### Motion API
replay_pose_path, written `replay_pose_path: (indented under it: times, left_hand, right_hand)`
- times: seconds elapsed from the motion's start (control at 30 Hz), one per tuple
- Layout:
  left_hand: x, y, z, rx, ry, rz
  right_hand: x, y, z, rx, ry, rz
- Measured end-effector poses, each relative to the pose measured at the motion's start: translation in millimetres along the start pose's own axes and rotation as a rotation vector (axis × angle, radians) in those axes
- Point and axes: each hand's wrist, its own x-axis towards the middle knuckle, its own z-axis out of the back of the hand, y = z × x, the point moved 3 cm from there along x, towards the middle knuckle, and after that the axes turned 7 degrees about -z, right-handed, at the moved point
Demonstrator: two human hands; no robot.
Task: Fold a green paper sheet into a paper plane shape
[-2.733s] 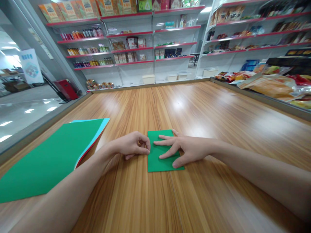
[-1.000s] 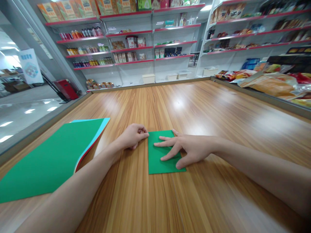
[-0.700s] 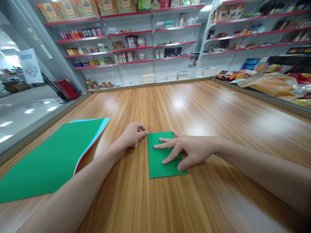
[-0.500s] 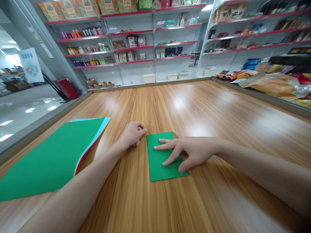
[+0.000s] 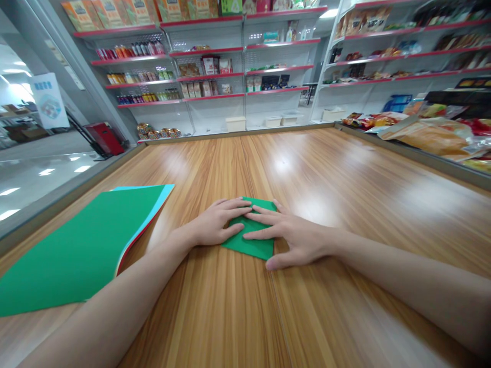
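A small piece of green paper [image 5: 256, 247] lies on the wooden table between my hands. My left hand [image 5: 218, 222] rests over its left side, fingers stretched out and pointing right. From the other side, my right hand [image 5: 293, 232] lies across the paper with its fingers spread, its thumb by the near right corner. The fingertips of both hands come close together near the middle of the paper. Parts of the paper's left and right edges are hidden beneath the hands.
A stack of coloured sheets [image 5: 88, 240], green on top with blue and red below, lies left of my left forearm. Packaged food [image 5: 429, 135] sits beyond the table's right edge. Stocked shelves [image 5: 207, 76] stand behind the wooden table [image 5: 326, 168].
My left hand has opened from a loose curl and moved right onto the paper. The paper has turned and shifted slightly away and left; my right hand has shifted a little with it.
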Motion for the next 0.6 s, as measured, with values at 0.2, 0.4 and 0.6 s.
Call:
replay_pose_path:
  times: [0.2, 0.4, 0.6]
  left_hand:
    - [-4, -1, 2.3, -0.009, 0.151, 0.018]
    - [-7, -1, 3.9, 0.004, 0.2, 0.002]
    - [-8, 1, 3.8, -0.008, 0.227, -0.021]
  right_hand:
    - [-1, -2, 2, -0.022, -0.016, 0.028]
    - [-3, -8, 4, -0.03, -0.056, 0.102]
    - [-1, -13, 2, 0.029, -0.186, 0.173]
